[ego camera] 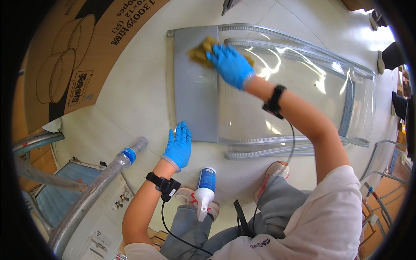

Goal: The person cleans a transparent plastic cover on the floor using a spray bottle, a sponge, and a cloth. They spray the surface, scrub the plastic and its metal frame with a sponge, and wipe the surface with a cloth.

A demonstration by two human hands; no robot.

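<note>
A blue-gloved right hand presses a yellow-brown cloth on the upper part of a flat grey panel. The cloth is blurred, and part of it shows beyond the fingers over clear plastic sheeting with ribbed edge strips, joined to the panel's right side. At the panel's lower left corner rests my left hand, also gloved in blue, fingers spread a little and holding nothing. Below it a white spray bottle with a blue label stands near my shoes.
A large printed cardboard box fills the upper left. At lower left are a metal pole, a plastic bottle by its end, and a white appliance panel. Other people's feet show at the right edge, above a metal frame.
</note>
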